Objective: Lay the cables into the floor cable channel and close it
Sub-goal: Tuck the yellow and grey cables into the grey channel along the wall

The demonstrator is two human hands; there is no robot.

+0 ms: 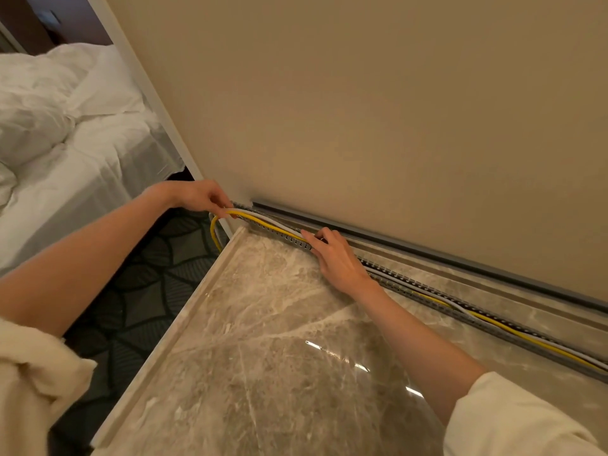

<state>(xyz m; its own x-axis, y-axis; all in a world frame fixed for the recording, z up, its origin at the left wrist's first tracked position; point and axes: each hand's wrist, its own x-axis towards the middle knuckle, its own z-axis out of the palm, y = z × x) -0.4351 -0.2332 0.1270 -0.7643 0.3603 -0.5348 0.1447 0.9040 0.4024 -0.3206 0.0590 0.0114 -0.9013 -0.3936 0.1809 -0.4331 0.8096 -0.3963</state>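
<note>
A grey slotted cable channel (513, 337) runs along the marble surface near the wall, its top uncovered. A yellow cable (526, 342) and a white cable (460, 309) lie in it on the right. At the channel's left end both cables rise out, and the yellow one loops down over the edge. My left hand (200, 195) pinches the cables at that left end. My right hand (335, 258) rests flat on the channel, fingers pressing the cables down. A long grey cover strip (411, 248) lies against the wall behind the channel.
The beige wall (362, 110) stands right behind the channel. The glossy marble surface (263, 357) ends at a raised edge on the left, with dark patterned carpet (144, 291) below. A bed with white sheets (65, 143) sits beyond the doorway at the left.
</note>
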